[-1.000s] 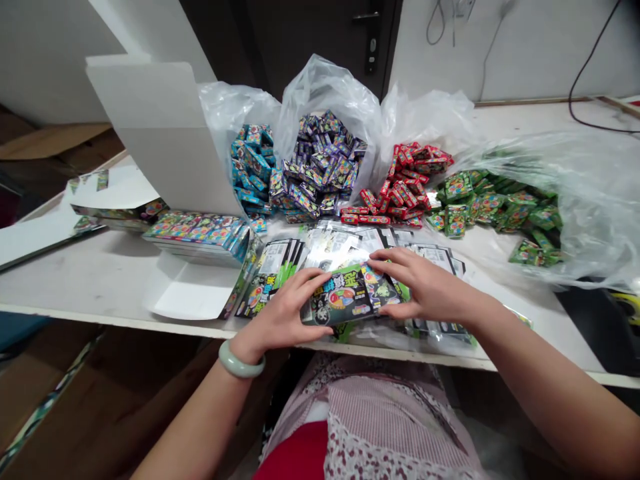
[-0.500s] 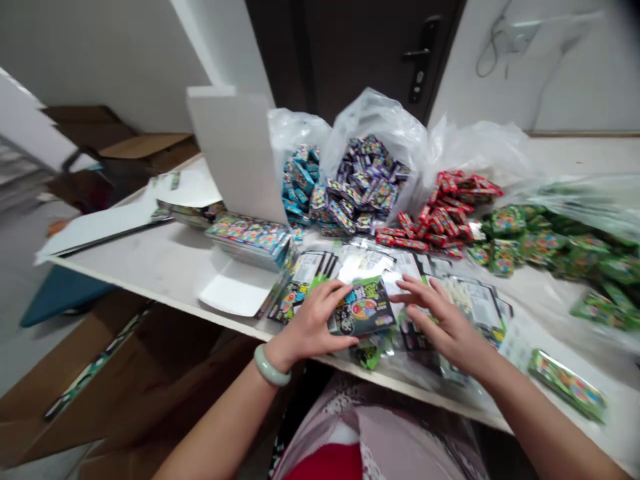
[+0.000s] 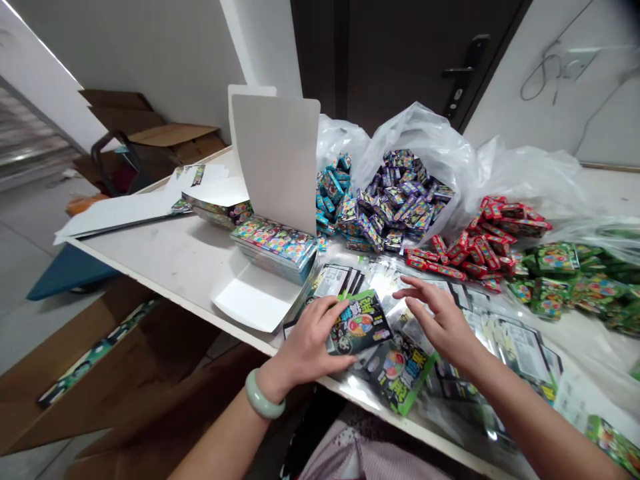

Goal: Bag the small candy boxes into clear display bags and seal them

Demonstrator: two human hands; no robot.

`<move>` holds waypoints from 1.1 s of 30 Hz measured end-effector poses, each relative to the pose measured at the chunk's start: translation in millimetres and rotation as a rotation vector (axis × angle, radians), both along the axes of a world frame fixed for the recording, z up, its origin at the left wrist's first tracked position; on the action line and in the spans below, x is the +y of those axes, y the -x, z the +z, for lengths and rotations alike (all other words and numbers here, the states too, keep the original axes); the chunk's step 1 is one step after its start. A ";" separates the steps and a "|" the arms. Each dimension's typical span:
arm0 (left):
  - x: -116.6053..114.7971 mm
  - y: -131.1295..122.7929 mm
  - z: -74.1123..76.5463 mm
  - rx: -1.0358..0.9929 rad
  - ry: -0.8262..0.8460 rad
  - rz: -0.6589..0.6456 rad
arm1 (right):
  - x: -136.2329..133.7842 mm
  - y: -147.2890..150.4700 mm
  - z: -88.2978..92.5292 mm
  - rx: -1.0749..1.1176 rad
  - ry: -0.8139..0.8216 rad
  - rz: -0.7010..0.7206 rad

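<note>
My left hand [image 3: 306, 340], with a pale green bangle at its wrist, grips the left end of a flat black and green candy packet [image 3: 363, 325] between thumb and fingers. Its printed front faces up. My right hand [image 3: 440, 317] hovers to the right of it, fingers apart and holding nothing. Below that hand a second black and green packet [image 3: 400, 377] lies turned at the table's front edge. More such packets [image 3: 517, 350] lie spread under and beside my right forearm, some with their backs up.
An open display box [image 3: 256, 290] with its lid raised holds colourful packs. Behind stand plastic bags of blue [image 3: 333, 190], purple [image 3: 400, 200], red [image 3: 480, 247] and green [image 3: 555, 273] sweets. Flat white card [image 3: 125, 210] lies left. Cardboard boxes [image 3: 100, 373] stand below the table.
The view has swung left, so things sit further right. The second packet beside my held one now shows its printed front. My left hand keeps its packet; my right hand stays open.
</note>
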State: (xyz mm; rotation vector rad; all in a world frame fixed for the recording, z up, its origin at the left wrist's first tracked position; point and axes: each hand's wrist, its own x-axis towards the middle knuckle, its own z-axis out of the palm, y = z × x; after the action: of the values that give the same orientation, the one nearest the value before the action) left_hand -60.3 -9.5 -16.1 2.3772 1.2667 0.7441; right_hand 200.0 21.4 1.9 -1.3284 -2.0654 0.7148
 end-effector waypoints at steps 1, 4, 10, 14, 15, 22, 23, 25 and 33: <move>0.2 1.3 -1.1 -0.001 -0.004 0.008 | 0.9 1.2 -0.8 0.000 0.016 -0.010; 0.5 3.1 -3.7 0.005 -0.006 0.015 | 4.4 4.3 -0.3 0.042 0.129 0.025; -1.2 -0.5 -10.6 -0.001 0.002 -0.012 | 6.1 16.6 -0.7 0.169 0.303 -0.021; -3.1 -1.4 -12.1 0.002 0.023 -0.011 | 8.8 13.3 -3.3 0.320 0.341 -0.040; -3.7 -0.1 -10.9 -0.006 0.022 -0.006 | 12.5 11.6 -3.0 0.352 0.317 -0.060; -15.7 21.7 -1.2 -0.221 0.105 0.042 | 107.2 62.2 9.9 0.178 0.093 0.042; -17.9 24.4 -1.8 -0.259 0.102 0.068 | 126.8 79.9 12.5 0.116 0.069 0.062; -21.4 28.9 -3.7 -0.312 0.082 0.123 | 163.0 117.7 15.9 0.057 0.042 0.090; -19.0 51.2 -12.4 -0.237 0.014 0.196 | 223.7 195.7 14.5 0.028 0.117 0.014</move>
State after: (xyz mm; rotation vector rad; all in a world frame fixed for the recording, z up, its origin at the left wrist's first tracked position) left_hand -111.5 -28.4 -28.5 2.0986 1.4071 1.0379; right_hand 4.3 245.1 16.4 -1.3614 -2.0393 0.8674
